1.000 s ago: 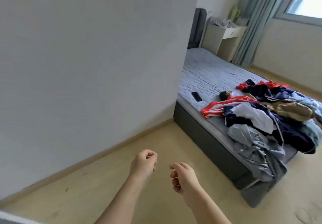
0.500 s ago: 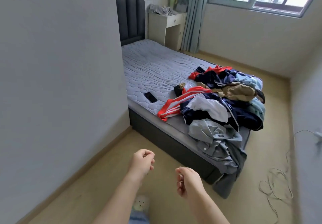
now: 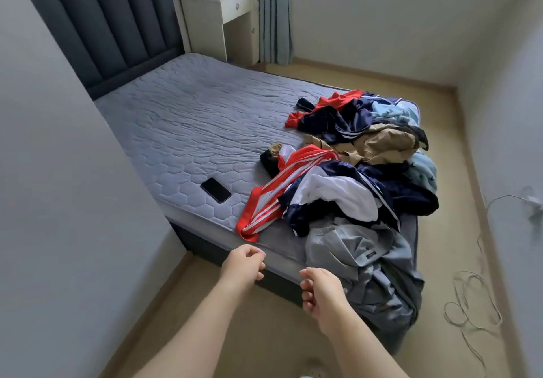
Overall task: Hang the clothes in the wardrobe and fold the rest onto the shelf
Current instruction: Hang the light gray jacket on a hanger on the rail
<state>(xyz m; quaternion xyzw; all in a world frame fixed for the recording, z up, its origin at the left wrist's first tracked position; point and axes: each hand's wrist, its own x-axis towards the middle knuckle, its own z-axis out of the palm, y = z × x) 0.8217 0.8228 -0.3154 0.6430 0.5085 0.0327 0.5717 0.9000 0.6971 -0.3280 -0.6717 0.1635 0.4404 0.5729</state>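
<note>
The clothes (image 3: 352, 177) lie in one big messy heap on the bed (image 3: 191, 119), at the foot end, from the near edge across to the far corner. None of them is folded. At the near edge lies a red top (image 3: 264, 201) with white stripes, long and crumpled. Just beside it is a dark blue jacket (image 3: 332, 195) with a white part, and it looks shiny. A grey shirt (image 3: 367, 260) sits at the near foot corner and hangs over the edge of the bed toward the floor (image 3: 264, 333). In the middle of the heap is a tan piece (image 3: 379, 142), all wrinkled. Some light blue cloth (image 3: 424, 169) shows at the foot edge. A black phone (image 3: 216, 190) lies flat by the near edge, a little apart from the red top. The left hand (image 3: 244, 263) and the right hand (image 3: 321, 295) are in the air at the near edge, close together. Both hands have loosely curled fingers and hold nothing. The right hand is just beside the grey shirt, but I cannot tell if it touches it. A dark headboard (image 3: 102, 19) stands at the head end. A white worktop (image 3: 235, 10) with grey cloth on it stands past the far head corner. A thin cord (image 3: 470, 304) lies on the floor.
</note>
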